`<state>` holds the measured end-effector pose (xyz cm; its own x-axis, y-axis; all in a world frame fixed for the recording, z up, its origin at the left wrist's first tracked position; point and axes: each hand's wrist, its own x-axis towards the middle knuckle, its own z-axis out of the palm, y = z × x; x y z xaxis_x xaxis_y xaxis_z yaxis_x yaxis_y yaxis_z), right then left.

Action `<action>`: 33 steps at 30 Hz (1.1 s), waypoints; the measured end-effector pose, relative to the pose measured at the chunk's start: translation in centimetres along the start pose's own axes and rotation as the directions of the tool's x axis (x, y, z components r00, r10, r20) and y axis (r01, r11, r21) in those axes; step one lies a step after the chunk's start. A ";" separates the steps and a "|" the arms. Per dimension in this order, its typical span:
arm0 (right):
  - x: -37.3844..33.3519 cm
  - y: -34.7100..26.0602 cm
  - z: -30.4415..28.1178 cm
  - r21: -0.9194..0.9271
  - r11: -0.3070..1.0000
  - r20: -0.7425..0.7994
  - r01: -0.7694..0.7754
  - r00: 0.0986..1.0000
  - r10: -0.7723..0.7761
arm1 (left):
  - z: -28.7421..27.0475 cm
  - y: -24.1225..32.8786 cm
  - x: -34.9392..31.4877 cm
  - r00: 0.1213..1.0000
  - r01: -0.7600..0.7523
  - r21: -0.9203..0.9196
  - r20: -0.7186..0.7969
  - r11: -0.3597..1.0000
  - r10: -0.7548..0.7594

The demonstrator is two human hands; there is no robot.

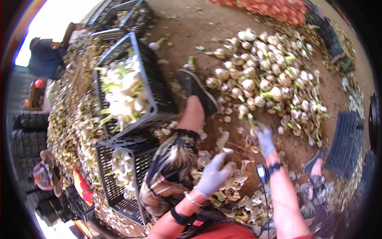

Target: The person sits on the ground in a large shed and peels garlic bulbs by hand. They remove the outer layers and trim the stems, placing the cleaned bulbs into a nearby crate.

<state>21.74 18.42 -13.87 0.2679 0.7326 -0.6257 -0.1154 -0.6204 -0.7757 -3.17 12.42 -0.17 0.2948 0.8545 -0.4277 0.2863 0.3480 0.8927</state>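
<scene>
My left hand point(215, 174), in a pale glove, hovers over scattered garlic skins point(238, 181). Its fingers are loosely bent and apart, and I see nothing between them. My right hand point(265, 139), also gloved, reaches to the near edge of a large heap of garlic bulbs point(274, 77). Its fingers close on a garlic bulb with a green stem point(251, 120); the hand partly covers the bulb. A whitish piece of garlic or skin point(223, 141) shows just beyond my left hand.
A black crate of cleaned garlic point(137, 51) stands left of my shoe point(195, 91), with another part-filled crate point(100, 167) nearer. An overturned crate point(343, 145) lies at right. Other people point(45, 57) sit among garlic piles at left. Red net sacks point(274, 8) lie at the back.
</scene>
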 end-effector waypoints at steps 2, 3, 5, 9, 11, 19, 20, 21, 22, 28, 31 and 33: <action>-5.0 2.3 0.1 0.349 0.935 0.105 -0.059 0.994 0.024 | 0.7 0.5 -0.3 0.992 -0.127 0.391 0.053 0.911 0.116; -8.4 1.9 1.2 0.416 0.906 0.125 -0.073 0.992 0.022 | 1.3 0.3 -0.4 0.989 -0.144 0.474 0.074 0.869 0.124; -14.7 2.5 2.6 0.280 0.954 0.082 0.107 0.988 -0.134 | 2.8 0.0 -1.2 0.988 -0.154 0.566 0.070 0.810 0.139; -19.6 1.7 1.5 0.208 0.978 0.116 0.003 0.993 -0.028 | 3.1 -0.2 -2.9 0.962 -0.249 0.486 0.027 0.838 0.270; -20.5 0.4 0.3 0.063 0.989 0.070 0.137 0.987 -0.141 | 2.7 0.6 -3.8 0.919 -0.380 0.455 0.091 0.805 0.383; -25.2 -1.3 -2.3 -0.224 0.920 -0.015 0.321 0.943 -0.332 | 4.2 2.5 -8.6 0.929 -0.361 0.184 0.154 0.914 0.336; -26.0 -1.1 -2.5 -0.064 0.952 0.004 0.299 0.954 -0.300 | 4.2 2.4 -8.9 0.943 -0.307 0.104 0.165 0.946 0.288; -26.8 -0.8 -2.7 0.097 0.959 0.028 0.266 0.962 -0.270 | 4.3 2.2 -9.2 0.954 -0.248 0.025 0.181 0.968 0.240; -27.6 -0.6 -2.9 0.256 0.941 0.057 0.220 0.969 -0.242 | 4.4 1.8 -9.4 0.960 -0.184 -0.054 0.203 0.981 0.191; -29.1 -2.4 -3.6 0.246 0.925 0.228 0.289 0.911 -0.345 | 5.8 2.1 -10.8 0.903 -0.363 -0.144 0.189 0.921 0.385; -31.8 -5.4 -3.3 0.088 0.925 0.186 0.370 0.906 -0.380 | 5.7 3.1 -10.8 0.955 -0.018 -0.560 0.236 0.828 0.181; -32.1 -5.6 -3.8 0.099 0.929 0.218 0.355 0.904 -0.369 | 5.6 2.0 -10.8 0.908 0.273 -0.699 0.414 0.661 0.062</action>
<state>17.46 -2.71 10.87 0.0764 0.9517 -0.2973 -0.1072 -0.2886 -0.9514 -0.68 1.79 5.45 0.6627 0.6383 -0.3917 -0.3675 0.7329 0.5726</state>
